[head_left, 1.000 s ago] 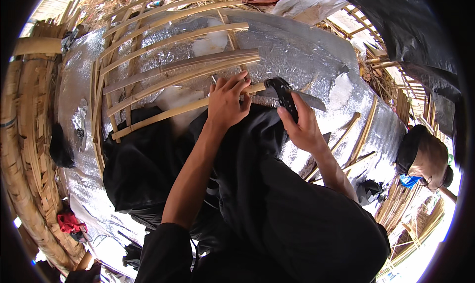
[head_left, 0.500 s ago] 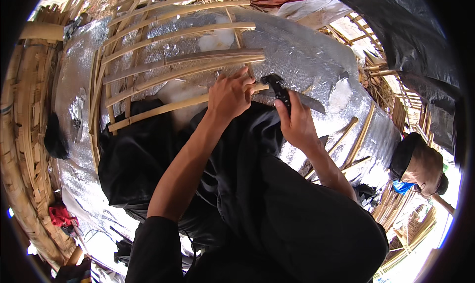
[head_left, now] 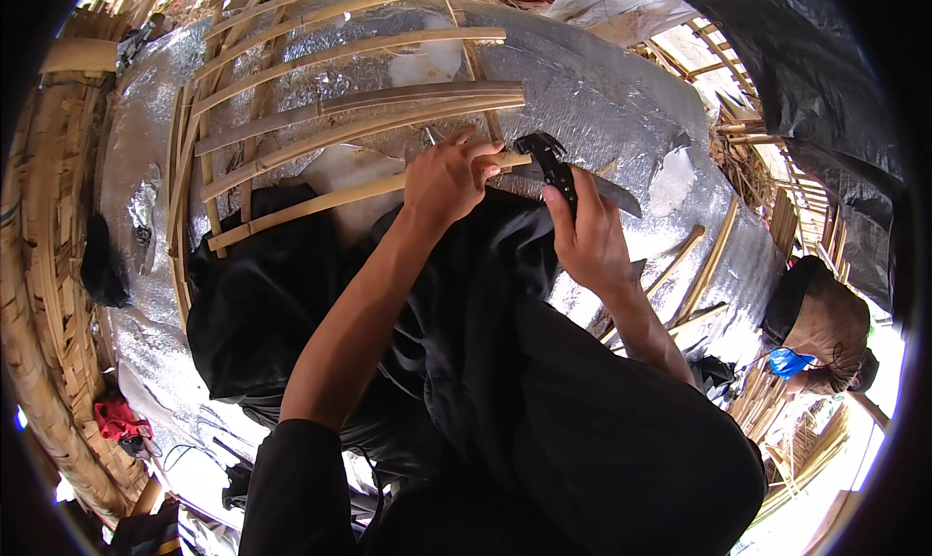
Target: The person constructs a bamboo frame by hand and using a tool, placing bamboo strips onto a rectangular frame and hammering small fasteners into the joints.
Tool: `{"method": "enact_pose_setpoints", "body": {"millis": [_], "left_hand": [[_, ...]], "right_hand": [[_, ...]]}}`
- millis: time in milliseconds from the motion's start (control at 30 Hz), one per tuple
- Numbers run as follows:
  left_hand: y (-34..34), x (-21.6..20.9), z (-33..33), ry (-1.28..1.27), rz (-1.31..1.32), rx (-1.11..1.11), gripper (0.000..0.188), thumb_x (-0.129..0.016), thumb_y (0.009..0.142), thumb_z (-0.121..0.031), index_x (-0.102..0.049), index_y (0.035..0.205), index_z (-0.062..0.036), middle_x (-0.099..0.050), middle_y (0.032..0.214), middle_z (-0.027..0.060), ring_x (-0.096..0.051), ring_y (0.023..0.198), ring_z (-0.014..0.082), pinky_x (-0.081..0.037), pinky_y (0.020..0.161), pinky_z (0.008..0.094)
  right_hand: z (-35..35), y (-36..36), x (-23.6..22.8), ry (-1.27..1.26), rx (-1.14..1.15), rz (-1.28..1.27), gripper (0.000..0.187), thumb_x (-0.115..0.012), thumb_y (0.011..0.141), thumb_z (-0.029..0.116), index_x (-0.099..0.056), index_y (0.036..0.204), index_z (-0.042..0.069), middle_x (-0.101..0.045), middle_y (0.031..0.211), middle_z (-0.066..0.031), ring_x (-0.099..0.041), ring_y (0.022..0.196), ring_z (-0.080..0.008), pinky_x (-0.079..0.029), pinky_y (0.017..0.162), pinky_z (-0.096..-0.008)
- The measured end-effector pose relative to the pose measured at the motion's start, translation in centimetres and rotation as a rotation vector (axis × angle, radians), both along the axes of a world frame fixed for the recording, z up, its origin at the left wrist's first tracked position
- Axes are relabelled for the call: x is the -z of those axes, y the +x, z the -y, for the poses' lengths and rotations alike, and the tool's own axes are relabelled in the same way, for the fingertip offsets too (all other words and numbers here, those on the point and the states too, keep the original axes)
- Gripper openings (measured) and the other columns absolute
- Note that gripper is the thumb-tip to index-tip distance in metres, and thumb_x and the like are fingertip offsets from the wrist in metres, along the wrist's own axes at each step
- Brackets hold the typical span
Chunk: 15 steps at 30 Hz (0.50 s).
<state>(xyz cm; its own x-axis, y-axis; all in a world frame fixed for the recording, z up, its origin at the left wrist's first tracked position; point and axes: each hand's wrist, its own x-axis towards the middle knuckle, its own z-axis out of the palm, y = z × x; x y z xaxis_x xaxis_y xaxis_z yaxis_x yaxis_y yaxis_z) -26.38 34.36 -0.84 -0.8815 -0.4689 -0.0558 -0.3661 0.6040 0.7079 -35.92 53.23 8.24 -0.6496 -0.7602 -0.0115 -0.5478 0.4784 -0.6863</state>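
Note:
A slatted bamboo frame (head_left: 359,97), with long split strips laid over thinner crosspieces, lies partly over my lap. My left hand (head_left: 449,179) is at the right end of its nearest bamboo strip (head_left: 320,203), fingers bent and pinched together. What the fingertips hold, if anything, is too small to make out. My right hand (head_left: 589,234) grips a black hammer (head_left: 557,172) by its handle, thumb along it. The hammer's head is just right of the strip's end. Behind the right hand, a grey blade (head_left: 618,199) lies on the silvery sheet.
Silvery sheeting (head_left: 621,100) covers the ground. Loose bamboo pieces (head_left: 704,265) lie to the right. A person in a dark cap (head_left: 815,313) is at the far right, below a black tarp (head_left: 786,51). Bamboo poles (head_left: 49,265) line the left side.
The hammer has shifted slightly, its head now closer to the strip's end. My left hand and the bamboo frame sit a little further left and higher in view.

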Motion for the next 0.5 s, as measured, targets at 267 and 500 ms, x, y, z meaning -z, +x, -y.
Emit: {"method": "enact_pose_setpoints", "body": {"millis": [267,500], "left_hand": [[-0.6,-0.4,0.5,0.141,-0.023,0.033,0.021,-0.075,0.095,-0.023,-0.082,0.115,-0.0208,-0.077,0.105,0.0021,-0.074,0.092,0.0335,-0.059,0.078,0.0465],[-0.3,-0.3,0.7,0.076,0.005,0.048,0.025,-0.079,0.093,-0.024,-0.081,0.118,-0.0222,-0.08,0.107,0.0004,-0.076,0.092,0.0311,-0.06,0.08,0.0437]], "right_hand": [[-0.2,-0.5,1.4,0.201,-0.071,-0.06,0.033,-0.062,0.107,0.02,-0.052,0.126,-0.005,-0.069,0.091,-0.0321,-0.069,0.08,-0.0537,-0.052,0.063,-0.0581],[1.6,-0.4,-0.4,0.041,0.024,-0.059,0.03,-0.058,0.109,0.023,-0.05,0.122,-0.003,-0.065,0.079,-0.0306,-0.067,0.076,-0.0551,-0.049,0.063,-0.0597]]}}
